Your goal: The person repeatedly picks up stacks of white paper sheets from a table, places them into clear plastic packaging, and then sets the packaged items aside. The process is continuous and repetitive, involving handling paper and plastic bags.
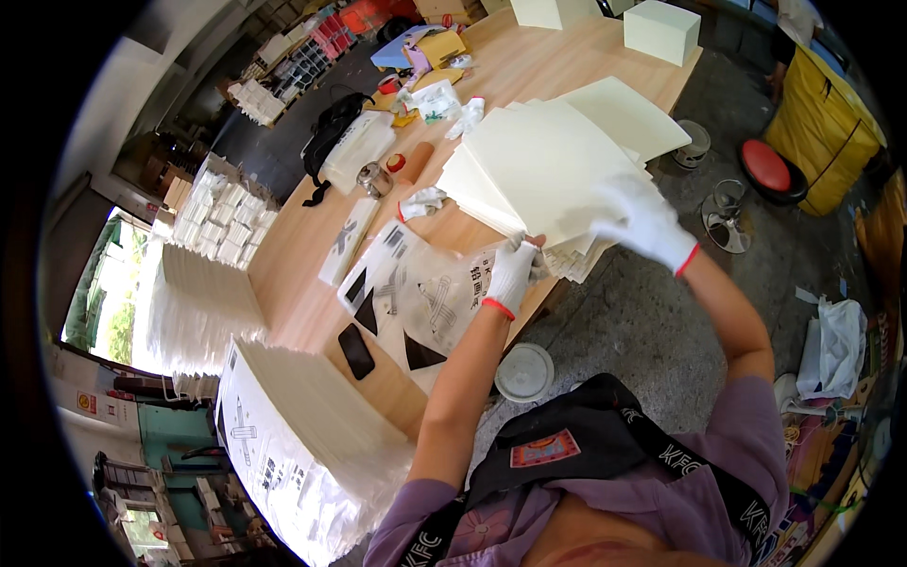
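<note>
Bunching at the near corner of the white sheets [548,170]: fingers of the gloved left hand [511,276] bent there, beside the mouth of the printed clear bag [436,307]. Cannot tell whether they pinch paper, film or both. If both, pulling could crease the corner or tear the film.

Right hand [654,225], gloved, blurred, over the right side of the pile; fingers look spread, contact with paper not certain. Judgement: a sideways push here could slide upper sheets out of line, since they are already fanned unevenly.

Pile lies at the right edge of the table [295,274], near sheets seeming to reach past it. Risk: overhang tips sheets to the floor [624,326], where a pale round tub [524,372] stands near.

Left of the bag: phone [357,352] just beside it; could be dragged along if the film catches.

Farther: loose glove [422,203], metal can [374,180]. Can might topple if the pile were shoved left. Near left: tall bagged stack [331,406], slumping possible if bumped by the left forearm.
</note>
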Available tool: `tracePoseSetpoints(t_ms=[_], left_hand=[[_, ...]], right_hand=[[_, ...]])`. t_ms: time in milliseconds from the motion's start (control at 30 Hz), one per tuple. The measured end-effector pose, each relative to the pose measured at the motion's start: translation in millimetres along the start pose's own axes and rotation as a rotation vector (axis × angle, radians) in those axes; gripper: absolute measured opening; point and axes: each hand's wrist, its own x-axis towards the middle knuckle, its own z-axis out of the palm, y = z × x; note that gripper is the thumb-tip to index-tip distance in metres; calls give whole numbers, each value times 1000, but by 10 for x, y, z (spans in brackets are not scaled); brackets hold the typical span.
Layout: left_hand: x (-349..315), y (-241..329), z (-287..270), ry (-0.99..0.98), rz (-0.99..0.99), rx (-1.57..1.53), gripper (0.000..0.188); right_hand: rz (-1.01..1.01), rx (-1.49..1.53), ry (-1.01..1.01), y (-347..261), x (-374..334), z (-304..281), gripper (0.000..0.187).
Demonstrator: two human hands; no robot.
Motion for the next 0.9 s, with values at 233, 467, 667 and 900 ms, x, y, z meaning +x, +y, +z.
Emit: tracePoseSetpoints(t_ms=[233, 467, 667, 900], left_hand=[[-777, -263, -320, -198, -121, -382, 36], [-1101, -476, -637, 1, -27, -298, 39], [-1247, -328, -1319, -45, -111, -56, 40], [-1501, -391, -270, 212, 513, 1099, 69]], right_hand=[[-289, -211, -37, -681, -504, 501, 51], [-359, 27, -22, -1233, -851, 271, 41], [722, 1618, -256, -343, -750, 613, 27], [323, 948, 5, -1328, -569, 1404, 49]])
